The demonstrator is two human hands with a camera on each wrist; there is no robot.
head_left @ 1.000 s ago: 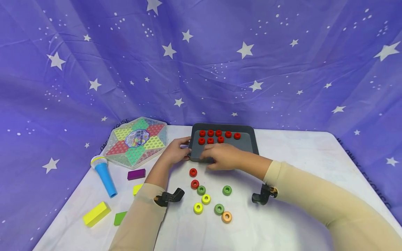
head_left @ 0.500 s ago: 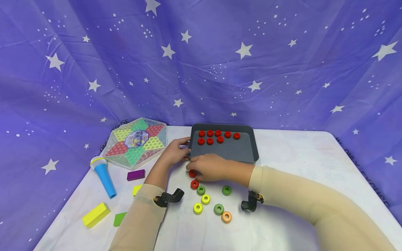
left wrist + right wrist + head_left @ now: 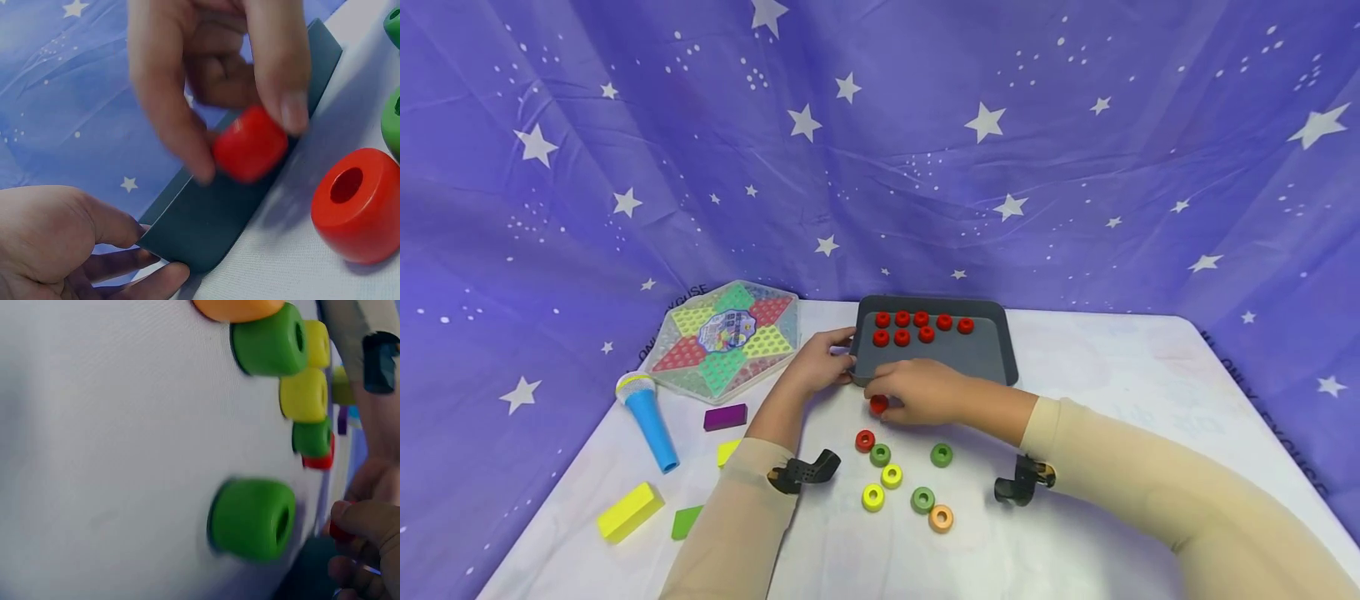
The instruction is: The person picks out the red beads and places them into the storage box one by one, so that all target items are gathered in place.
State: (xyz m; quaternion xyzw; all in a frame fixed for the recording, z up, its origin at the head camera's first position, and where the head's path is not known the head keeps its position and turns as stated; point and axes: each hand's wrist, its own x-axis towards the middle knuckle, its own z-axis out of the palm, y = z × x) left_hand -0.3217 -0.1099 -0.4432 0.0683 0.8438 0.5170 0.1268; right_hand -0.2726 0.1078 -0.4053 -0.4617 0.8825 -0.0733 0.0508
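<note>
The right hand (image 3: pixel 925 392) pinches a red ring (image 3: pixel 878 405) between thumb and fingertips, just in front of the grey tray (image 3: pixel 992 354). The left hand (image 3: pixel 816 362) curls its fingers round the tray's near-left corner.

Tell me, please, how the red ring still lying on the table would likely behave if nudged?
The red ring rests flat on its end, so it would probably slide, not roll. It looks stiff and light. Tipped onto its rounded side, it might roll toward the green ring.
</note>
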